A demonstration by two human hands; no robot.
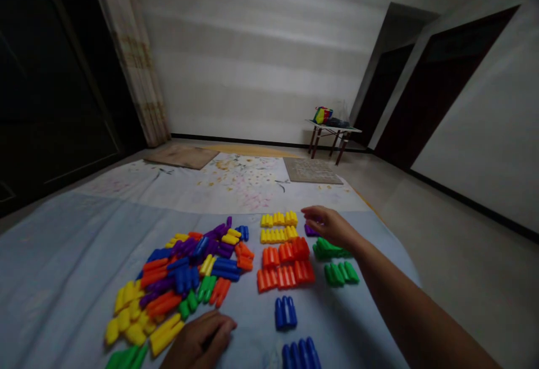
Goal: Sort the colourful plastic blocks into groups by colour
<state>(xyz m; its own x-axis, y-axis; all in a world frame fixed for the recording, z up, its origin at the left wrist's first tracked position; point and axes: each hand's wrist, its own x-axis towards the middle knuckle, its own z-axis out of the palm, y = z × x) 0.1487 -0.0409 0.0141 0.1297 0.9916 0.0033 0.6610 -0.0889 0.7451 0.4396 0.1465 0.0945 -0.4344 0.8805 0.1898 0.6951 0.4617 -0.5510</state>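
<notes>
Beside the purple plastic pieces (311,230) at the right, my right hand (330,226) reaches in with its fingers stretched to the left and apart from the thumb; I see nothing held in it. Green pieces (341,273) lie just below that wrist. To its left, yellow pieces (278,236) and orange-red pieces (286,276) form short rows, with blue pieces (286,313) nearer me. My left hand (202,338) rests on the cloth at the bottom, fingers curled in, nothing seen in them. It is close to a mixed heap of coloured pieces (181,279).
A blue and white floral cloth (236,189) covers the table. Two flat boards, a brown one (185,156) and a greyish one (314,171), lie at its far edge. A small side table (332,126) with a colourful bag stands by the wall.
</notes>
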